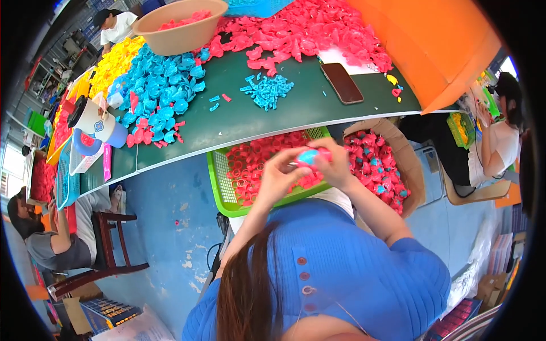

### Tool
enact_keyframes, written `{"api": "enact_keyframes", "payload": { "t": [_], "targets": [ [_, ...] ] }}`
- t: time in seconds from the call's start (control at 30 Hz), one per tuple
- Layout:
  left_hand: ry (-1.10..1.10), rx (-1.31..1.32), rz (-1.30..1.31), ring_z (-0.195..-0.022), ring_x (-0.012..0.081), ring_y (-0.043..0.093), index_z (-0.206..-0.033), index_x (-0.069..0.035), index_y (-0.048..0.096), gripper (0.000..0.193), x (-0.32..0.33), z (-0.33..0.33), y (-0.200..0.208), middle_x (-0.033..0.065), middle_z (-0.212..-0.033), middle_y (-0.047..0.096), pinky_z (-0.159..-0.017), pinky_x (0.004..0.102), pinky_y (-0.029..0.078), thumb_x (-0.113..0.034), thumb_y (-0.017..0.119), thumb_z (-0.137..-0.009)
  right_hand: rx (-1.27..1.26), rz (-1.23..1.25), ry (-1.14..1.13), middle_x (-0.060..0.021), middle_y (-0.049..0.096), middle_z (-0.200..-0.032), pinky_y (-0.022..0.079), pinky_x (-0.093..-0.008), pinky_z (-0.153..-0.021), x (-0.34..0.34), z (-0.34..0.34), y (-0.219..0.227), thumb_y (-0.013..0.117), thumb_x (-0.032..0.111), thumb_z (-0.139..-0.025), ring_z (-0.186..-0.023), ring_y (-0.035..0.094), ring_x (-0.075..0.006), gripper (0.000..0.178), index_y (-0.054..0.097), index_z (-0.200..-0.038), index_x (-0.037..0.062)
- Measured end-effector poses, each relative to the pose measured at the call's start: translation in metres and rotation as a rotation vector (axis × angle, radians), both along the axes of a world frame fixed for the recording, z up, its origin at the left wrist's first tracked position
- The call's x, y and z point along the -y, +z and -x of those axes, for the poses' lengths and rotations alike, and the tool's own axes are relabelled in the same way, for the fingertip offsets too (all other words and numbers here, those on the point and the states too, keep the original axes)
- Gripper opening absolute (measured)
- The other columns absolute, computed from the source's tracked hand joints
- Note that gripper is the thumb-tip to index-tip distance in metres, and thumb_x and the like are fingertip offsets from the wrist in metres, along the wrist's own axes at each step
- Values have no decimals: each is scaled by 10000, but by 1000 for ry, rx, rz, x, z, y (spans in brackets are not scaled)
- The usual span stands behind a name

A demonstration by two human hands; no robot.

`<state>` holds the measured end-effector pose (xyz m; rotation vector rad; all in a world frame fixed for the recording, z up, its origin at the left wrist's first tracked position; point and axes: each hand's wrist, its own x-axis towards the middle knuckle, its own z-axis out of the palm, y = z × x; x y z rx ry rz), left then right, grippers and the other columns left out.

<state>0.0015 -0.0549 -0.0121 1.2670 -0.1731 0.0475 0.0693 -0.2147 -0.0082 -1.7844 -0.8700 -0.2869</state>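
Above a green basket (213, 181) of pink plastic rings, both my hands are closed on one small rounded pink-and-blue plastic piece (307, 157). My left hand (281, 175) pinches it from the left side. From the right, my right hand (334, 165) grips it, fingers slightly blurred and hiding part of it. Beyond the basket, on the green table (227, 122), lies a little heap of small blue plastic parts (267, 91). A cardboard box (410, 165) right of my hands holds many similar pink-and-blue pieces (378, 165).
Heaps of blue (162, 82), yellow (116, 63) and pink shells (296, 31) cover the table's far side, with a tan basin (182, 25). A phone (342, 83), a large tumbler (96, 122) and an orange sheet (438, 45) lie nearer. Other people sit left, right and at the far left.
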Motion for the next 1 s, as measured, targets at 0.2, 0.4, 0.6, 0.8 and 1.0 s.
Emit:
{"api": "enact_keyframes", "payload": {
  "t": [0.2, 0.4, 0.6, 0.8, 1.0],
  "targets": [
    [7, -20, 39, -1084, 272, 545, -1364, -60, 296, 556, -27, -6, 6, 170, -1214, 520, -871, 383, 469, -335, 478, -915, -171, 479, -877, -133, 590, -634, 486, -378, -581, 151, -51, -41, 551, 359, -843, -602, 603, -265, 337, 553, -857, 22],
    [376, -118, 259, -960, 247, 603, -1192, 4, 477, 385, -89, -39, 25, 146, -1094, 585, -813, 350, 505, -281, 448, -935, -230, 1061, -966, -233, 615, -707, 475, -461, -642, 255, -73, -124, 524, 469, -814, -689, 618, -380, 476, 595, -887, 5],
    [579, 101, 376, -1089, 283, 513, -1270, 34, 336, 584, -188, -133, 100, 152, -1245, 421, -863, 414, 475, -281, 595, -852, -723, 331, -652, -56, 475, -536, 336, -304, -481, 182, -106, 21, 577, 249, -832, -513, 430, -121, 365, 539, -603, -32],
    [619, -155, 384, -1230, 345, 334, -1332, -124, 283, 720, -297, -271, 156, 144, -1326, 328, -922, 559, 405, -248, 695, -754, -462, 482, -325, -8, 419, -515, 321, -252, -464, 74, -165, 109, 588, 243, -851, -491, 390, -69, 320, 558, -698, -36],
    [813, -346, 456, -1131, 328, 413, -1203, -20, 382, 454, -333, -332, 144, 160, -1209, 417, -890, 569, 412, -66, 549, -784, -259, 647, -12, -42, 518, -588, 383, -253, -517, -24, -225, 129, 596, 210, -839, -555, 459, -81, 260, 597, -787, -45]
  ]
}}
